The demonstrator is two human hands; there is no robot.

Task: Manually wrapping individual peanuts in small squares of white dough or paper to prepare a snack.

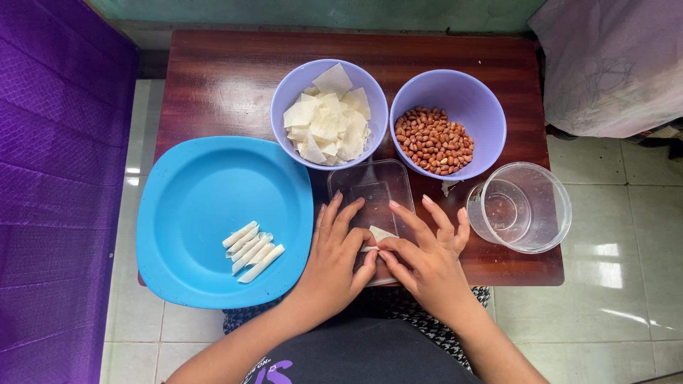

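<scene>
on the blue plate (192, 206), five rolled wrappers (252, 250); beyond, two purple bowls (306, 82)

No packages, labels, signs or screens anywhere on the surface (213, 78), only open bowls, a plate, clear plastic tubs

Blue plate (192, 206); two lilac bowls (302, 85) (477, 92); reddish-brown peanuts (434, 140); white wrappers (329, 124); dark red-brown table (220, 71).

Left hand (338, 245) and right hand (427, 249) pinch a small white pastry wrapper (379, 235) over a clear rectangular plastic lid (370, 186). Round blue plastic plate (192, 206) bears five rolled white wrappers (252, 252).
</scene>
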